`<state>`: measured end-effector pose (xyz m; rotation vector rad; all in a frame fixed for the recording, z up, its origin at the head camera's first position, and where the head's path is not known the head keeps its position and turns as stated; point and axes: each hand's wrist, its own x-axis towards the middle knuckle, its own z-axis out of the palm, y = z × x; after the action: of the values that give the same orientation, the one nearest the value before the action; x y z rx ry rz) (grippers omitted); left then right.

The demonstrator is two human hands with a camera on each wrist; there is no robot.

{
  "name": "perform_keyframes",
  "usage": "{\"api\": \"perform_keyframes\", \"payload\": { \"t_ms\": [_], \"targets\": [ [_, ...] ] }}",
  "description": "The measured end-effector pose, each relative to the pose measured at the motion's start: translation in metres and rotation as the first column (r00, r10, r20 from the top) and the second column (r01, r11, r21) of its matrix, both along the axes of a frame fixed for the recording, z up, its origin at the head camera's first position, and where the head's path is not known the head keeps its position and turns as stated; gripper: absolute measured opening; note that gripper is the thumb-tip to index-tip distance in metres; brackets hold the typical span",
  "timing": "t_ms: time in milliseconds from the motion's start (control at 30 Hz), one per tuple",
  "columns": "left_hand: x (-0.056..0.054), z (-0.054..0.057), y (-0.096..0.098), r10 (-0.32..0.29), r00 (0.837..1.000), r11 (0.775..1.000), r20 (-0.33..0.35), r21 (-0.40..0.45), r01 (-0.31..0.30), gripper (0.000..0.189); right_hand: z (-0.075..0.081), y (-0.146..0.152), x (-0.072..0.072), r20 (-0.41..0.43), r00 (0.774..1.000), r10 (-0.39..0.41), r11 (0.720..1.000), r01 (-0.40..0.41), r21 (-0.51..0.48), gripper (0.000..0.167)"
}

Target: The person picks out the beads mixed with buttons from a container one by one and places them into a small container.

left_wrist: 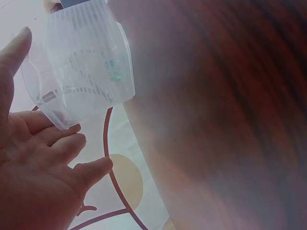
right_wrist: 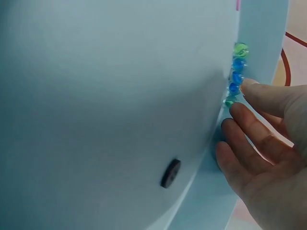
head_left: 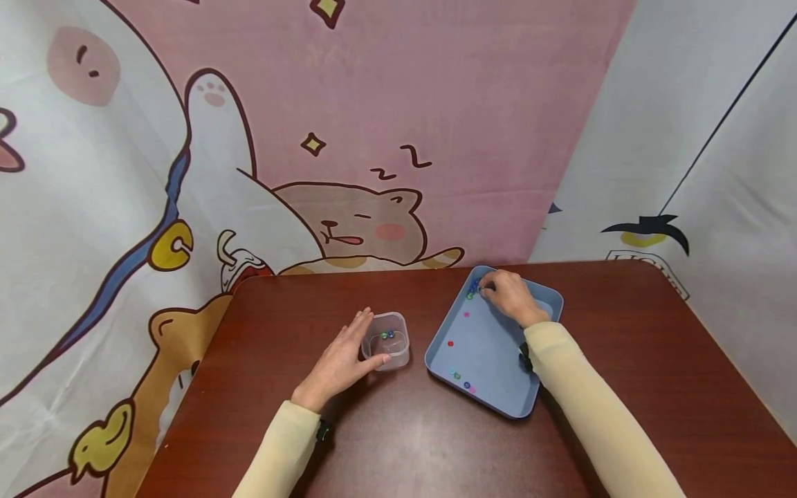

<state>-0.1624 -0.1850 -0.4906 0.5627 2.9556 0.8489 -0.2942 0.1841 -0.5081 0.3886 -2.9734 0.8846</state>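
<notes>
My left hand (head_left: 339, 363) spans a clear plastic container (head_left: 396, 361), fingers along its left side and thumb at its near rim. Its fingers are extended, not curled round the box. A green and a blue marble (left_wrist: 110, 64) lie inside the container. Over the far left corner of a blue tray (head_left: 492, 353), my right hand (head_left: 512, 297) reaches down. In the right wrist view its thumb and index finger are apart beside a row of blue and green marbles (right_wrist: 234, 87) along the tray wall. The thumb tip appears to touch a blue one; contact is hard to tell.
Inside the tray are a pink piece (head_left: 466, 315), a red piece (head_left: 451, 344) and a dark button-like disc (right_wrist: 171, 173). More marbles and small pieces (head_left: 467, 385) lie by its near left edge. A printed cloth (head_left: 473, 138) hangs behind the brown table (head_left: 386, 443).
</notes>
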Motion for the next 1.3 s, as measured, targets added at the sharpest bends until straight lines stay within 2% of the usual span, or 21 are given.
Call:
{"api": "perform_keyframes", "payload": {
  "t_ms": [300, 767, 1300],
  "targets": [
    [0.0, 0.0, 0.0, 0.002, 1.0, 1.0, 0.003, 0.004, -0.002, 0.096, 0.014, 0.001, 0.006, -0.023, 1.0, -0.005, 0.999, 0.004, -0.05, 0.022],
    [0.0, -0.001, -0.001, 0.001, 1.0, 1.0, -0.004, 0.005, -0.001, 0.096, 0.034, -0.008, 0.022, -0.007, 1.0, -0.014, 0.977, 0.013, -0.212, 0.025],
    [-0.002, -0.002, -0.002, -0.003, 1.0, 1.0, -0.001, -0.002, 0.003, 0.095, 0.059, -0.045, 0.047, -0.096, 0.992, 0.077, 0.951, -0.102, -0.294, 0.021]
  ]
}}
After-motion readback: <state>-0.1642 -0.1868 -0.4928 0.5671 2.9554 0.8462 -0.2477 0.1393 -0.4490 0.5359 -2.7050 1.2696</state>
